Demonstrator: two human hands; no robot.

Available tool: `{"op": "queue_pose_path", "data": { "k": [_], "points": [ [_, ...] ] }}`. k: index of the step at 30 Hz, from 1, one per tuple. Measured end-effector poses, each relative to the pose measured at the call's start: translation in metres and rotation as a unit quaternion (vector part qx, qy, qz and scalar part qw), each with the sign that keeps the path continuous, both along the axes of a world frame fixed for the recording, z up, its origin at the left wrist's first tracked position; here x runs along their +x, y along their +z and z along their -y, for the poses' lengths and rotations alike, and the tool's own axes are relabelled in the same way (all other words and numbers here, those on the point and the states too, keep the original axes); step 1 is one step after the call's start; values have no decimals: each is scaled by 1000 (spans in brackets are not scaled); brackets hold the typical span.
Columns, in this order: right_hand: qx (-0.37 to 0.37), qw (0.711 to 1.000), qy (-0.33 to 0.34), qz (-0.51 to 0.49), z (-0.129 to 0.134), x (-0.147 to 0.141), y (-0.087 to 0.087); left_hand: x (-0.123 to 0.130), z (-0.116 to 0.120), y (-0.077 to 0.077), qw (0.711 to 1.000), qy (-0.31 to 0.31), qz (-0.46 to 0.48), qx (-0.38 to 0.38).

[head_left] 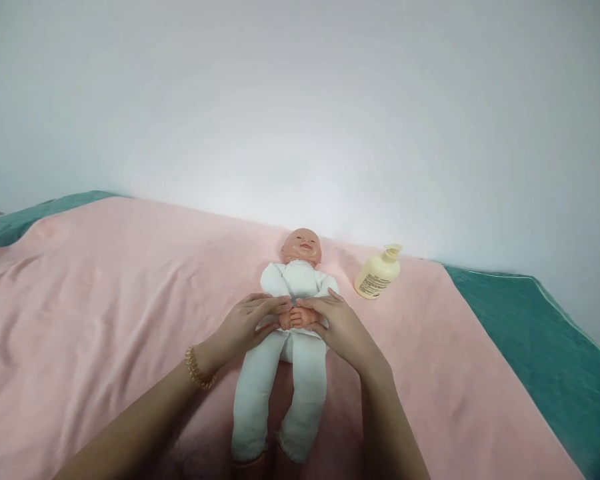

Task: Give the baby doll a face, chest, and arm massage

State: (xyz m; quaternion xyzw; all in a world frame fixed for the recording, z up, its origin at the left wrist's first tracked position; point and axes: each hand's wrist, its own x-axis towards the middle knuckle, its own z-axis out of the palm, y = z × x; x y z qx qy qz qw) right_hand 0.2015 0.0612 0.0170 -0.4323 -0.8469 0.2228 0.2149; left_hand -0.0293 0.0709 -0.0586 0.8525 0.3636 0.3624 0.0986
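Note:
A baby doll with a white cloth body lies on its back on a pink blanket, its head toward the wall. My left hand, with a coiled band at the wrist, holds the doll's arm on the left near its small hand. My right hand grips the other doll arm in the same way. Both doll hands meet over the belly, between my fingertips. The doll's legs stretch toward me, slightly apart.
A pale yellow pump bottle stands on the pink blanket, right of the doll's head. Green cloth shows beyond the blanket at both sides. A plain pale wall rises behind.

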Motion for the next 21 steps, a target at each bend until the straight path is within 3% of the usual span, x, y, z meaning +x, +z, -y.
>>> {"op": "queue_pose_path", "data": {
  "k": [8,12,14,16,18,21],
  "points": [
    [36,999,-13,31,4,-8,-2,2,3,1,1000,12,27,0],
    [46,996,-73,-4,3,13,7,-4,7,11,990,102,94,5],
    [43,987,-155,-28,3,32,13,-10,6,17,959,201,197,-15],
    [26,968,-246,-30,4,56,18,-18,1,20,894,273,348,-74],
    [-3,949,-315,-12,5,80,18,-29,-8,17,826,290,462,-141],
    [-81,925,-370,9,2,112,9,-48,-25,2,783,296,505,-212]
  ]
}}
